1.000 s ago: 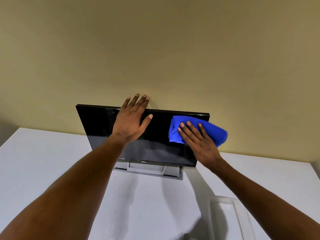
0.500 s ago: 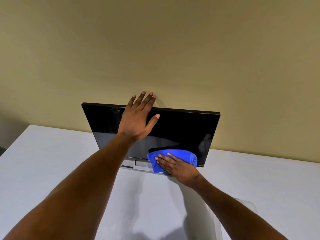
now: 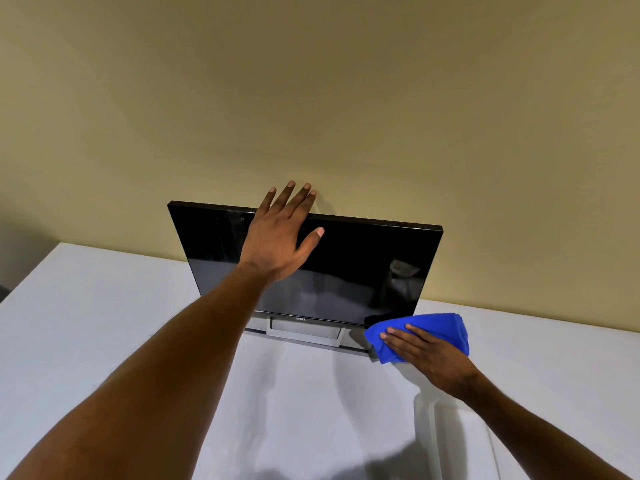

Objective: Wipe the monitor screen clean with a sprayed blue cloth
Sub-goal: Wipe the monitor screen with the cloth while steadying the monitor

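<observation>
A black monitor (image 3: 360, 261) on a silver stand (image 3: 304, 329) stands on a white table against the wall, its screen dark and glossy. My left hand (image 3: 280, 233) lies flat on the upper middle of the screen, fingers reaching over the top edge. My right hand (image 3: 429, 355) presses a folded blue cloth (image 3: 436, 327) at the screen's lower right corner, partly on the table beside the stand. My fingers cover the near part of the cloth.
The white table (image 3: 104, 323) reaches left and right of the monitor. A clear plastic container (image 3: 450, 441) sits near the front right, under my right forearm. A beige wall (image 3: 311, 98) rises directly behind the monitor.
My right hand swept the cloth from the upper right of the screen down to the bottom edge, then right to the lower right corner. My left hand stayed on the screen's top.
</observation>
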### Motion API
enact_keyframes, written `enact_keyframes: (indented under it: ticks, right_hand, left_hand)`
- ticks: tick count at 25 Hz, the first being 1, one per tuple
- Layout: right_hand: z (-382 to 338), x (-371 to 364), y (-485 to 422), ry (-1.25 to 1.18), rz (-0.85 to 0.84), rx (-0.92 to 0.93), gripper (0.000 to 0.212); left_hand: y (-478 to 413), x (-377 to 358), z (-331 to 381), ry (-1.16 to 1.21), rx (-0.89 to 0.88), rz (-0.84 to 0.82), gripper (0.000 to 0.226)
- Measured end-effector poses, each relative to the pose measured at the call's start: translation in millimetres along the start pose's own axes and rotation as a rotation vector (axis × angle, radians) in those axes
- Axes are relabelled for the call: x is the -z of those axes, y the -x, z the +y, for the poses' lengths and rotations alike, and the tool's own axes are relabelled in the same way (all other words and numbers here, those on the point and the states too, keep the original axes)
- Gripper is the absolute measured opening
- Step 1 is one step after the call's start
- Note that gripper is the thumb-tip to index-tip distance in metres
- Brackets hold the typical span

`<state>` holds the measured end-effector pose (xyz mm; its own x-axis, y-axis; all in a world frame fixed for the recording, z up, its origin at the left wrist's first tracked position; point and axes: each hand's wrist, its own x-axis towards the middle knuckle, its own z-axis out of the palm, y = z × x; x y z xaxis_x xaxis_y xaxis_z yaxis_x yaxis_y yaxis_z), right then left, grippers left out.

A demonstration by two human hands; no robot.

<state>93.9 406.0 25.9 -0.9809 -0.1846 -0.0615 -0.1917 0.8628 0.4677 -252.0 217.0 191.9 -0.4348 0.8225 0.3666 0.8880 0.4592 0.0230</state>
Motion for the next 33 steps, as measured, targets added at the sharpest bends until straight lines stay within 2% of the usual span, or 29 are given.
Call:
enact_keyframes:
  ticks: [3, 9, 13, 20, 23, 25, 26, 30, 33]
  right_hand:
    - [-4.2, -5.2, -6.1, 0.061, 0.081, -0.016, 0.082]
    - [-27.7, 8.6, -54.0, 0.037, 0.057, 0.017, 0.075]
    - [-21.4, 35.3, -98.6, 0.031, 0.132, -0.042, 0.069]
    - [43.9, 88.5, -99.1, -0.117, 0.357, -0.371, 0.073]
    - [62.6, 96.9, -81.9, -0.166, 0.490, -0.628, 0.078]
    - [60.0, 98.1, -77.5, -0.268, 0.569, -0.841, 0.089]
    - [55.6, 97.0, -78.4, -0.283, 0.582, -0.875, 0.094]
    - [34.7, 87.3, -97.3, -0.151, 0.476, -0.667, 0.100]
    - [35.9, 88.4, -113.9, -0.121, 0.437, -0.616, 0.105]
  left_hand:
    - [-0.5, 0.0, 0.2, 0.001, 0.004, -0.011, 0.075]
    - [0.1, 1.0, 1.1, -0.001, -0.001, -0.005, 0.076]
    - [0.1, 1.5, 0.3, 0.005, -0.007, 0.006, 0.076]
    - [-1.1, -0.2, -1.0, -0.006, -0.010, -0.008, 0.074]
    - [-0.3, -1.1, -1.5, -0.004, -0.007, -0.026, 0.074]
    - [0.2, 0.8, -2.9, -0.002, -0.005, -0.044, 0.076]
    - [0.4, 2.0, -3.3, -0.003, -0.007, -0.055, 0.077]
    - [0.8, 7.2, -2.7, 0.008, -0.014, -0.079, 0.077]
    - [0.7, 9.9, -3.7, 0.029, -0.033, -0.081, 0.074]
